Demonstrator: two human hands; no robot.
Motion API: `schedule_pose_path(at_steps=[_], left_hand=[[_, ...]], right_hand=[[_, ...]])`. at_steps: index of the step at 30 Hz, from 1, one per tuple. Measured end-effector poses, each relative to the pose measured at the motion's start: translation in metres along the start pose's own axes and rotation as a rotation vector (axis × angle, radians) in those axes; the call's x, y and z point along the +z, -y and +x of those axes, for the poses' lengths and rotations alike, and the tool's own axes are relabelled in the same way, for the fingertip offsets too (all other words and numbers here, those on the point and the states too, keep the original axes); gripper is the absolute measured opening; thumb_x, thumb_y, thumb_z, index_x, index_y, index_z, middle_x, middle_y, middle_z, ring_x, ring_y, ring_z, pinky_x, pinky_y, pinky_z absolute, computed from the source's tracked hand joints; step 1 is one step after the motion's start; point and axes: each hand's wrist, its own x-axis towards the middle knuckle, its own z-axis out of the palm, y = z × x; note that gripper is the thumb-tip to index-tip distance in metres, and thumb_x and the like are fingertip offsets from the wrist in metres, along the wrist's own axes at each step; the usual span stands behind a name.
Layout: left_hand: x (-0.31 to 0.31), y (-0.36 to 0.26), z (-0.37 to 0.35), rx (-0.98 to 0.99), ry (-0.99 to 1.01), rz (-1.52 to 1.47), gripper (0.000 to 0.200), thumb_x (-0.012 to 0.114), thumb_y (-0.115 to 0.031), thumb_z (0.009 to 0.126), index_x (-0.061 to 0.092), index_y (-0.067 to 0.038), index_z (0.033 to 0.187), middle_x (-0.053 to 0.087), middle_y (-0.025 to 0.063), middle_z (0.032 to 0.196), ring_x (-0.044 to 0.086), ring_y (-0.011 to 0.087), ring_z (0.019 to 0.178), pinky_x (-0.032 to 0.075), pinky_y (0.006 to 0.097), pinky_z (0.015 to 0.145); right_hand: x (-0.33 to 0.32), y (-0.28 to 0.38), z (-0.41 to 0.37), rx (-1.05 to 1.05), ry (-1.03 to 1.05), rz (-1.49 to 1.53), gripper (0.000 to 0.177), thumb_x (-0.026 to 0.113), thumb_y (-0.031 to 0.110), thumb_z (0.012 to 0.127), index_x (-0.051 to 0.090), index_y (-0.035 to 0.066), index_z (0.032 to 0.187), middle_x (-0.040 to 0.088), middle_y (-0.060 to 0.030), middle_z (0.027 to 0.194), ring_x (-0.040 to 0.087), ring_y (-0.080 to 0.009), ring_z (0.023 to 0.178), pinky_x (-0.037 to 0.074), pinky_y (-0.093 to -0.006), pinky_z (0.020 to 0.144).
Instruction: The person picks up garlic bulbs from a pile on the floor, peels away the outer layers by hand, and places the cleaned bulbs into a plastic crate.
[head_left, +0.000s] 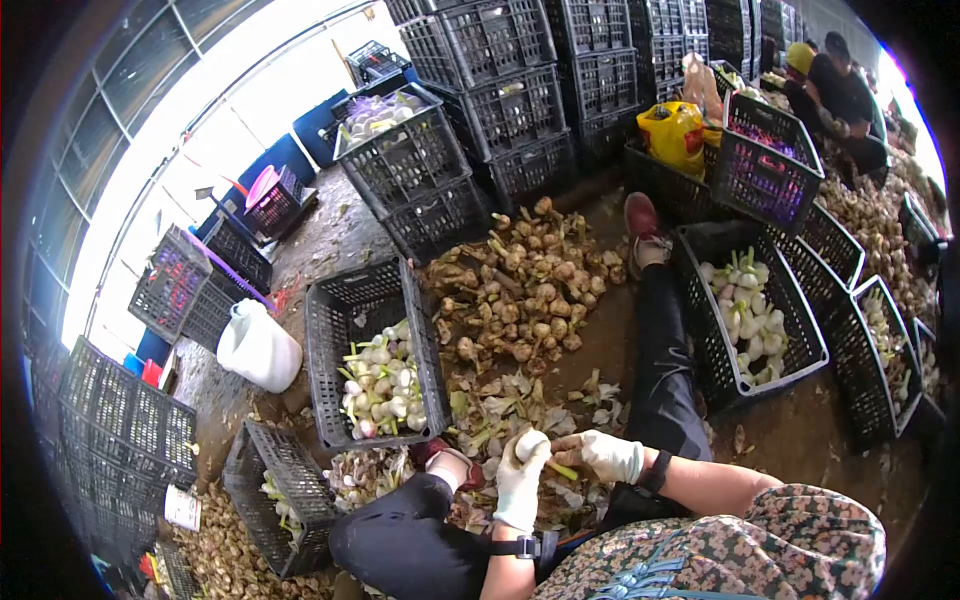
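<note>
My left hand (518, 487), in a white glove, is closed around a peeled white garlic bulb (532, 443). A short green stem (565, 471) sticks out from the bulb to the right. Close beside it is my right hand (608, 458), also gloved, its fingers pressed together at the bulb and stem; what they pinch is hidden. Below and in front of my hands lie loose peels (510, 412). Farther off between my legs spreads a heap of brown, unpeeled garlic (530, 290).
A black crate (318, 345) with white bulbs stands left, another crate (790, 372) right of my outstretched leg. A white jug (260, 345) is beyond the left crate. Stacked crates (510, 110) rise at the back. Another person (840, 95) sits at the far right.
</note>
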Motion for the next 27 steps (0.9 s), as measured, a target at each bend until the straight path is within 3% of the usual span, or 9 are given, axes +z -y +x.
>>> schedule_pose_path(at_steps=[1,6,10,16,18,20,23,24,27], left_hand=[[0.0,0.006,0.006,-0.016,-0.057,-0.096,0.03,0.072,-0.011,0.09,0.062,-0.003,0.117,0.065,0.0008,0.1,0.061,0.0106,0.088,0.051,0.0241,0.079],[-0.038,-0.066,0.053,0.098,-0.069,-1.263,0.044,0.061,-0.029,0.098,0.051,0.002,0.128,0.066,0.0198,0.114,0.066,0.0313,0.107,0.056,0.0522,0.095],[-0.05,-0.065,0.064,0.287,-0.182,-1.129,0.053,0.06,-0.04,0.098,0.047,-0.003,0.133,0.064,0.0217,0.119,0.064,0.0314,0.113,0.056,0.0494,0.096],[-0.028,-0.011,0.063,-0.041,-0.418,-0.512,0.039,0.059,-0.03,0.1,0.051,-0.012,0.133,0.062,0.0064,0.118,0.063,0.0227,0.104,0.052,0.0407,0.093],[-0.032,0.004,0.067,-0.044,-0.405,-0.39,0.054,0.062,-0.025,0.098,0.041,-0.01,0.145,0.056,0.0064,0.127,0.059,0.0193,0.108,0.051,0.0377,0.091],[-0.029,0.015,0.072,-0.027,-0.401,-0.3,0.057,0.062,-0.026,0.099,0.038,-0.009,0.148,0.055,0.0064,0.129,0.058,0.0173,0.108,0.05,0.0352,0.092],[-0.016,-0.022,0.057,-0.081,-0.28,-0.145,0.062,0.061,-0.028,0.099,0.035,-0.007,0.151,0.055,0.0057,0.132,0.056,0.014,0.108,0.048,0.0301,0.094],[-0.01,-0.037,0.049,-0.159,-0.166,-0.09,0.063,0.06,-0.029,0.1,0.034,-0.005,0.152,0.055,0.0051,0.132,0.056,0.0127,0.108,0.046,0.0276,0.095],[-0.008,-0.017,0.04,0.093,-0.104,-0.315,0.056,0.067,-0.011,0.093,0.044,-0.005,0.144,0.057,0.0039,0.129,0.056,0.0141,0.11,0.046,0.0278,0.099]], right_hand=[[-0.001,0.011,0.003,0.117,-0.094,0.007,0.048,0.066,0.034,0.097,0.061,-0.002,0.129,0.072,-0.0085,0.101,0.058,-0.0083,0.081,0.049,-0.0248,0.071],[-0.079,-0.036,0.089,0.24,-0.436,-0.375,0.038,0.066,0.02,0.092,0.064,-0.003,0.123,0.073,-0.016,0.104,0.066,-0.0195,0.097,0.052,-0.034,0.086],[-0.128,-0.055,0.182,0.274,-0.653,-0.878,0.057,0.052,0.002,0.084,0.051,0.007,0.141,0.063,-0.0214,0.126,0.06,-0.0366,0.117,0.05,-0.0413,0.095],[-0.189,-0.151,0.274,0.451,-0.701,-0.227,0.06,0.054,0.001,0.084,0.049,0.006,0.144,0.066,-0.0197,0.124,0.064,-0.0351,0.109,0.052,-0.0404,0.087],[-0.142,-0.067,0.23,0.422,-0.678,0.004,0.039,0.057,0.0,0.09,0.059,-0.002,0.129,0.071,-0.0088,0.103,0.065,-0.0141,0.088,0.052,-0.0304,0.075],[-0.108,-0.018,0.182,0.038,-0.405,0.039,0.027,0.063,0.006,0.094,0.063,0.0,0.12,0.069,-0.0025,0.096,0.062,-0.0094,0.081,0.051,-0.0255,0.071],[-0.06,0.046,0.122,0.154,-0.272,0.223,0.021,0.066,0.014,0.096,0.067,0.002,0.114,0.069,0.0004,0.098,0.061,-0.007,0.086,0.05,-0.0242,0.078],[-0.052,0.045,0.114,-0.1,-0.155,0.182,0.023,0.063,0.014,0.098,0.066,0.003,0.119,0.069,-0.0005,0.104,0.061,-0.0069,0.091,0.05,-0.0247,0.084],[-0.018,0.074,0.075,-0.159,-0.214,0.579,0.029,0.066,0.019,0.097,0.063,0.003,0.121,0.067,0.003,0.104,0.062,-0.0074,0.087,0.052,-0.0246,0.078]])
